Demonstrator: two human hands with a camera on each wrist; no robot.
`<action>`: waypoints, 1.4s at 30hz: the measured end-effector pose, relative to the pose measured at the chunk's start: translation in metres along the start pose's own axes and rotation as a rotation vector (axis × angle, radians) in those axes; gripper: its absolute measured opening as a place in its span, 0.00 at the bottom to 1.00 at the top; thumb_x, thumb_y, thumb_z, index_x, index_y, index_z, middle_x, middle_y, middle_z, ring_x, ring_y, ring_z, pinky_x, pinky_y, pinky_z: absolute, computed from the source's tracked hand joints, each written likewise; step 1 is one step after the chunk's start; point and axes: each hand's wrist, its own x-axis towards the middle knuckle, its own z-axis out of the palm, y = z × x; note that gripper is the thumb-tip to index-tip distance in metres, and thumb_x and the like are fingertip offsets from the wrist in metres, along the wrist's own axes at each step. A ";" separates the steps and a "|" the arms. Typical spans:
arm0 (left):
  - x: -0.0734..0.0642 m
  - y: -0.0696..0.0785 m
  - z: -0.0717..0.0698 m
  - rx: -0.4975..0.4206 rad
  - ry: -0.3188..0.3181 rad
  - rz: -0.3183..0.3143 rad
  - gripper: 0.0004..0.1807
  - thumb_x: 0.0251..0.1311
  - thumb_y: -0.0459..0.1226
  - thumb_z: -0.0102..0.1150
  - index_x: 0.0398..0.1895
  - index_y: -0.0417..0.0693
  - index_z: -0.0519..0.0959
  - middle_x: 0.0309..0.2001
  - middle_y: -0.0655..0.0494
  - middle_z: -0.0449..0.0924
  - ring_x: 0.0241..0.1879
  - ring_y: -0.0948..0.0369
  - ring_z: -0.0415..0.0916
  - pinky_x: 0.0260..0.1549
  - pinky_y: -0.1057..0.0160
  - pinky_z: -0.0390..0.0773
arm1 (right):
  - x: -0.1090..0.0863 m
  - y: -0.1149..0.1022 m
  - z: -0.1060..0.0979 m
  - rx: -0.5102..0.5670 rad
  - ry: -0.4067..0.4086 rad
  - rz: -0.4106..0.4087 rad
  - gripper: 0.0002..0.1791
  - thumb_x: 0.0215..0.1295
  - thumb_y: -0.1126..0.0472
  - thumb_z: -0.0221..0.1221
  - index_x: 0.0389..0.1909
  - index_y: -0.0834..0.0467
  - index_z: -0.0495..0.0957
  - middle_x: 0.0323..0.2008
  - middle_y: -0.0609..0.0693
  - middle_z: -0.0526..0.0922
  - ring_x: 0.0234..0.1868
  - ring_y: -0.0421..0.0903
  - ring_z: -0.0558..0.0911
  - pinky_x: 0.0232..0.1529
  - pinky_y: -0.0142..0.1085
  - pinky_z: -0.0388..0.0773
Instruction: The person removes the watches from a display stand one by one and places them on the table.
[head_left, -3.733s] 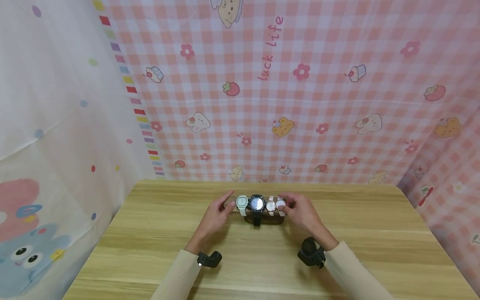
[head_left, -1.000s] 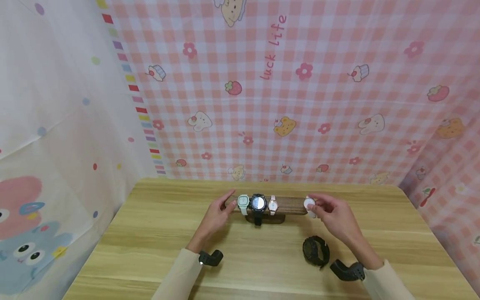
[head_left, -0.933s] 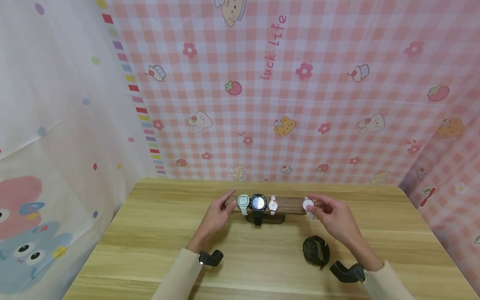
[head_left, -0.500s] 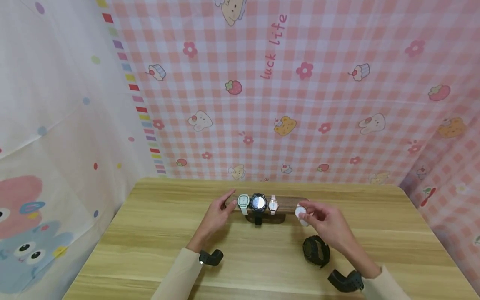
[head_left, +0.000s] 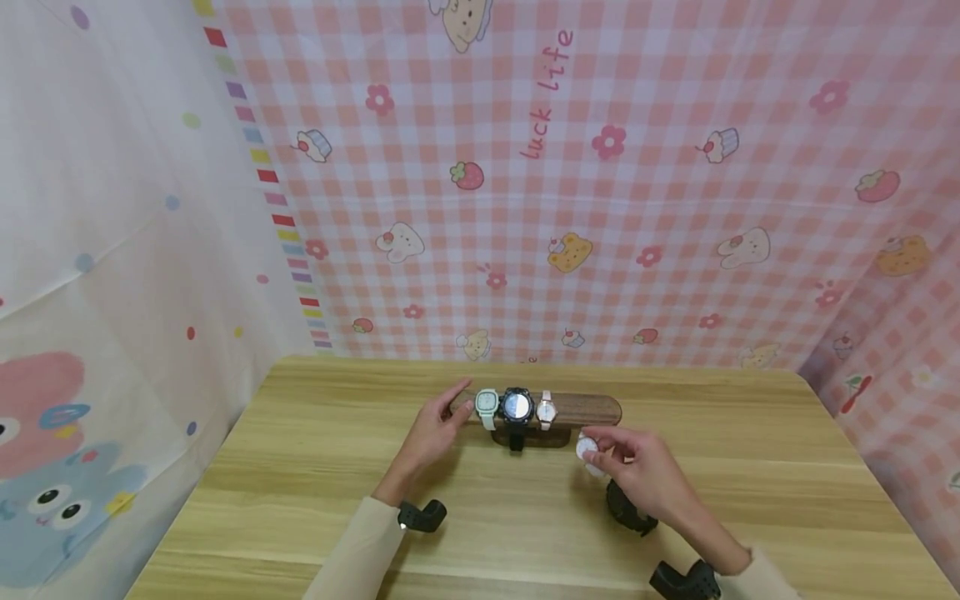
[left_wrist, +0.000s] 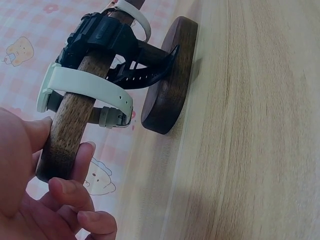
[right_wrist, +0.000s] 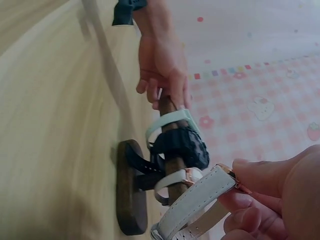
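Note:
My left hand grips the left end of a dark wooden watch stand, thumb on one side of its bar and fingers on the other. Strapped round the bar are a mint-green square watch, a chunky black watch and a small watch with a pale strap. My right hand pinches a white-strapped watch by its case, off the bar and in front of its right half. In the right wrist view, the strap of this white watch is a fastened loop.
Another black watch lies on the wooden table, partly hidden beneath my right hand. The stand's oval foot rests on the table. A pink checked cloth hangs behind the table. Black wrist cameras are strapped to both wrists.
The white watch has slid rightward off the bar's right end. My right hand has then carried it left and toward the table's front. My left hand has kept its hold on the stand.

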 end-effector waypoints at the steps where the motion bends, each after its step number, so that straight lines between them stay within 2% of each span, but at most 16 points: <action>1: 0.000 0.000 0.000 -0.002 0.002 0.000 0.26 0.72 0.41 0.55 0.71 0.53 0.69 0.26 0.56 0.68 0.27 0.62 0.65 0.26 0.67 0.68 | -0.001 0.001 0.002 -0.004 -0.002 -0.001 0.15 0.61 0.62 0.68 0.50 0.60 0.85 0.29 0.45 0.81 0.23 0.35 0.72 0.20 0.29 0.67; 5: 0.000 -0.001 0.001 -0.010 0.010 0.000 0.26 0.72 0.41 0.55 0.71 0.52 0.69 0.25 0.56 0.67 0.27 0.62 0.65 0.26 0.67 0.68 | -0.002 0.005 0.009 -0.015 -0.016 -0.010 0.15 0.61 0.61 0.68 0.48 0.58 0.85 0.28 0.44 0.81 0.21 0.34 0.71 0.19 0.29 0.67; 8: -0.003 0.008 0.000 -0.014 0.013 -0.006 0.25 0.72 0.39 0.55 0.71 0.50 0.69 0.25 0.56 0.67 0.26 0.61 0.65 0.25 0.68 0.67 | -0.004 0.008 0.015 -0.001 -0.035 0.001 0.14 0.60 0.62 0.69 0.48 0.59 0.85 0.28 0.44 0.81 0.19 0.34 0.70 0.19 0.29 0.66; 14: -0.015 0.038 -0.006 -0.024 -0.003 -0.005 0.25 0.72 0.34 0.53 0.70 0.43 0.68 0.24 0.54 0.67 0.25 0.61 0.64 0.25 0.68 0.66 | -0.009 0.012 0.025 0.013 -0.049 0.044 0.16 0.58 0.66 0.68 0.48 0.64 0.84 0.29 0.46 0.83 0.19 0.35 0.71 0.18 0.29 0.68; 18: -0.018 0.044 -0.008 -0.012 -0.022 -0.004 0.25 0.72 0.34 0.53 0.71 0.42 0.68 0.25 0.54 0.67 0.25 0.62 0.63 0.25 0.69 0.66 | -0.011 0.012 0.030 0.003 -0.052 0.092 0.17 0.57 0.67 0.68 0.49 0.66 0.83 0.29 0.46 0.83 0.20 0.36 0.73 0.19 0.29 0.71; 21: -0.014 0.037 -0.007 -0.015 -0.024 -0.009 0.25 0.72 0.34 0.52 0.71 0.42 0.67 0.24 0.54 0.67 0.25 0.62 0.63 0.25 0.69 0.66 | -0.012 0.013 0.033 -0.007 -0.047 0.115 0.17 0.57 0.68 0.68 0.48 0.65 0.83 0.28 0.45 0.82 0.21 0.36 0.73 0.21 0.29 0.71; 27: -0.003 0.008 0.001 -0.023 0.006 -0.009 0.27 0.72 0.36 0.54 0.72 0.44 0.66 0.24 0.55 0.66 0.24 0.62 0.62 0.22 0.69 0.64 | -0.015 0.016 0.038 -0.028 -0.037 0.114 0.16 0.56 0.65 0.69 0.47 0.64 0.84 0.26 0.44 0.81 0.22 0.35 0.73 0.21 0.29 0.71; 29: -0.001 0.003 0.002 -0.025 0.012 -0.005 0.27 0.72 0.38 0.54 0.72 0.47 0.67 0.24 0.56 0.66 0.24 0.62 0.62 0.22 0.69 0.64 | -0.016 0.017 0.039 -0.033 -0.037 0.111 0.16 0.56 0.65 0.70 0.46 0.64 0.84 0.25 0.44 0.81 0.22 0.34 0.74 0.22 0.29 0.71; 34: -0.001 0.000 0.000 -0.035 0.002 0.006 0.26 0.72 0.40 0.55 0.72 0.50 0.68 0.23 0.56 0.67 0.23 0.62 0.63 0.22 0.68 0.65 | -0.017 0.019 0.045 -0.022 -0.056 0.096 0.16 0.56 0.66 0.70 0.45 0.66 0.84 0.25 0.45 0.81 0.21 0.35 0.75 0.21 0.29 0.73; 42: -0.001 0.001 0.000 -0.021 -0.007 0.021 0.27 0.72 0.40 0.55 0.72 0.47 0.67 0.24 0.56 0.68 0.24 0.62 0.64 0.23 0.68 0.67 | -0.016 0.020 0.054 -0.071 -0.063 0.088 0.14 0.56 0.66 0.70 0.44 0.65 0.85 0.23 0.42 0.80 0.22 0.33 0.76 0.24 0.29 0.74</action>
